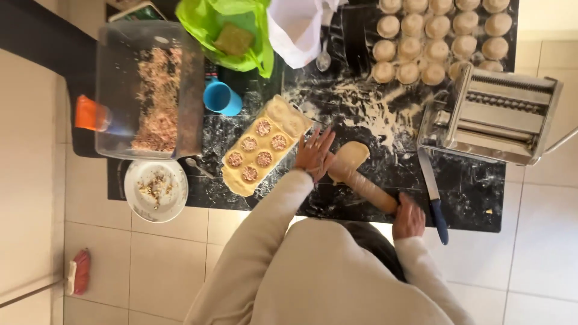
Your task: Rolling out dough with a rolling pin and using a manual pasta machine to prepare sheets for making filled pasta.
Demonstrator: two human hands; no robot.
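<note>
Rolling pin [367,186] lies mid-frame on the floured bench [469,198], long axis running upper left to lower right, over the dough piece [354,153]. Left hand [314,153] flat, fingers spread, on upper-left end; right hand [408,218] curled over lower-right end. Filled dough sheet [260,147] just left.

A home kitchen: floured counter [361,108], pasta machine [494,114], tiled floor [150,265].
</note>
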